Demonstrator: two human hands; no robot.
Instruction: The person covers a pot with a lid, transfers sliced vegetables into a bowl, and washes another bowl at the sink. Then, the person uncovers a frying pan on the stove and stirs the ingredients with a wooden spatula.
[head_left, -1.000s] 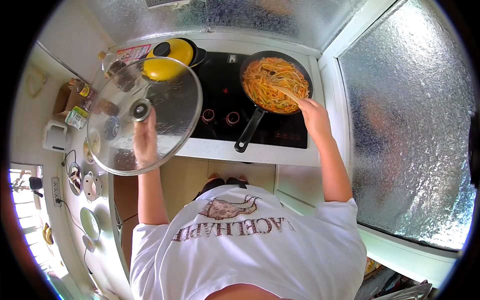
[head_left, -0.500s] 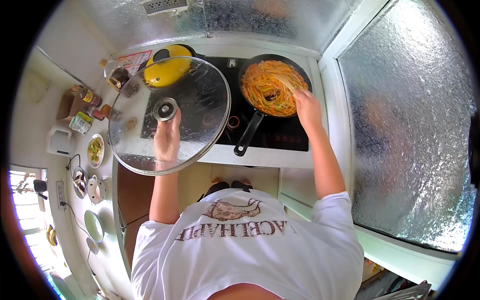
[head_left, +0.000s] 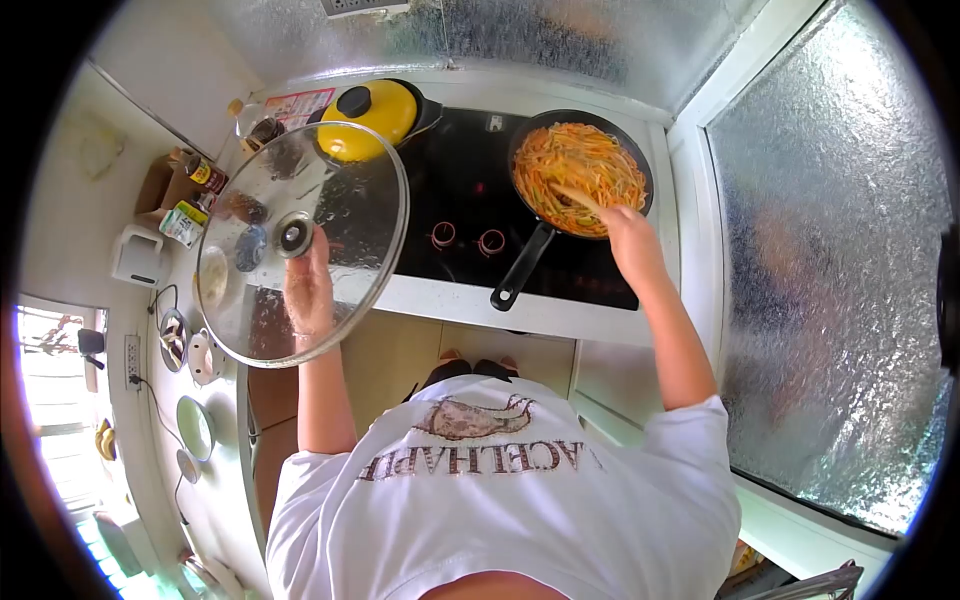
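Observation:
My left hand (head_left: pixel 308 288) grips the knob of a large round glass lid (head_left: pixel 352 262), holding it tilted over the counter's front edge, left of the cooktop. Water drops cling to the glass, and the fingers show through it. In my right hand (head_left: pixel 634 240) is a wooden spatula (head_left: pixel 580 197), its blade down among shredded orange and green vegetables (head_left: pixel 575 160). These lie in a black frying pan (head_left: pixel 524 232) on the right side of the black cooktop (head_left: pixel 455 185). The pan's handle points toward me, with neither hand on it.
A yellow lidded pot (head_left: pixel 390 112) stands at the back left of the cooktop. Bottles (head_left: pixel 207 174) and a white appliance (head_left: pixel 137 255) line the left counter, with a green bowl (head_left: pixel 195 428) nearer me. A textured glass panel (head_left: pixel 820 270) closes off the right side.
The lid in my left hand has moved left, uncovering more of the cooktop and yellow pot. My right hand has drawn the spatula toward the pan's near side. The view has shifted slightly.

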